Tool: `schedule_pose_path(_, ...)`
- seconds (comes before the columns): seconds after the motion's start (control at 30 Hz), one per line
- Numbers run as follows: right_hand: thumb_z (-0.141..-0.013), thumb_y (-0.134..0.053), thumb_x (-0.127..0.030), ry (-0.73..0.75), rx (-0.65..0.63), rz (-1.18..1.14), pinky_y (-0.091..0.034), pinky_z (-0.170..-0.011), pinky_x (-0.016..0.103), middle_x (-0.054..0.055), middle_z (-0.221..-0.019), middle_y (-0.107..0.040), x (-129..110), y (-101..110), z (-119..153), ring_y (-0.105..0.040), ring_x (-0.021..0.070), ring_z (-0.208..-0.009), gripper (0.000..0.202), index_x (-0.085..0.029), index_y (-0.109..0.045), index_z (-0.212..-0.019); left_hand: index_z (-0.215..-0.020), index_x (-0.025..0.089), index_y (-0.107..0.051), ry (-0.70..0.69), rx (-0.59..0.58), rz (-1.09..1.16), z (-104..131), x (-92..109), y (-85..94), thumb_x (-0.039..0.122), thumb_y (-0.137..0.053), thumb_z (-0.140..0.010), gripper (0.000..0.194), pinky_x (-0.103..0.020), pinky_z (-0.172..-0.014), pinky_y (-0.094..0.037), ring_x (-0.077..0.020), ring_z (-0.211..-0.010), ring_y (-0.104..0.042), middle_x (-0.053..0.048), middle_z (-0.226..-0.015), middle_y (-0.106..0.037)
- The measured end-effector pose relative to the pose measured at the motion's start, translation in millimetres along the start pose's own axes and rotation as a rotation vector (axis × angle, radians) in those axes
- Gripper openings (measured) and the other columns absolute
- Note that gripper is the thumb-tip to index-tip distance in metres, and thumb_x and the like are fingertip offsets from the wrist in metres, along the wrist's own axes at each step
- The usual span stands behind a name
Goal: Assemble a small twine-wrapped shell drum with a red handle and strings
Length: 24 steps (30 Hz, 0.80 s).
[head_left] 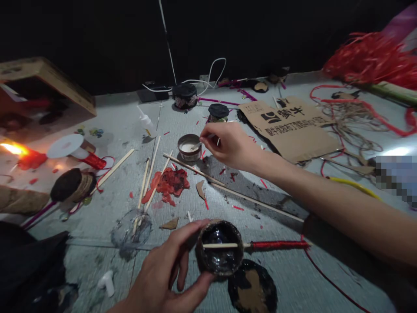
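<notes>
My left hand (172,269) grips the rim of a small round drum body (198,256), dark and glossy inside, between thumb and fingers. A wooden stick (220,246) crosses its hollow, and outside it is wrapped in red thread (280,244). My right hand (228,143) pinches a small pale stick (196,147), its tip down in a small round tin (180,153) of white stuff. A dark disc with a brown patch (252,287) lies just below the drum body.
Left of centre are a hardened red puddle (172,180) and several wooden sticks (145,184). A flame (13,149) burns at far left beside a thread spool (65,145). Behind stand a white squeeze bottle (148,124) and a flattened cardboard piece (289,130). Red strands (371,61) lie at right.
</notes>
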State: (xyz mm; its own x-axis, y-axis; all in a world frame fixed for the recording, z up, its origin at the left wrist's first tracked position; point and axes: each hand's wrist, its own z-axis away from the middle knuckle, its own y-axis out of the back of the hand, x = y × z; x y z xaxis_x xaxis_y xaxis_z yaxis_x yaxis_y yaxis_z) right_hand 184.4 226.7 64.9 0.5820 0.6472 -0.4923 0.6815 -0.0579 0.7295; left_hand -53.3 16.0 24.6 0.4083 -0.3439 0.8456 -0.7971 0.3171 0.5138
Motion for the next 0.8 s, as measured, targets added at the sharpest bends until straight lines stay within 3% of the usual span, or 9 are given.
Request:
schedule_pose_path(0.57,-0.097,-0.061,-0.015,-0.042,0.002,-0.016,-0.044,-0.067,0.032,0.003,-0.077,-0.07,-5,6,1,-0.059,0.016,-0.067,0.01,-0.018,-0.069,-0.092,-0.157,0.032,-0.042,0.007,0.003,0.004,0,2,0.4,0.017,-0.075,-0.092,0.074,-0.017,-0.043,-0.045,-0.0093,-0.047,-0.058,0.006,-0.078,-0.073)
schedule_pose_path(0.8,-0.101,-0.063,-0.019,-0.047,0.006,-0.034,-0.051,-0.067,0.034,0.005,-0.085,-0.077,-31,42,14,-0.069,0.0182,-0.072,0.011,-0.018,-0.074,-0.1,-0.157,0.034,-0.041,-0.006,0.012,0.008,0,1,-0.4,0.015,-0.075,-0.092,0.076,-0.017,-0.044,-0.049,-0.0086,-0.047,-0.058,0.004,-0.086,-0.078)
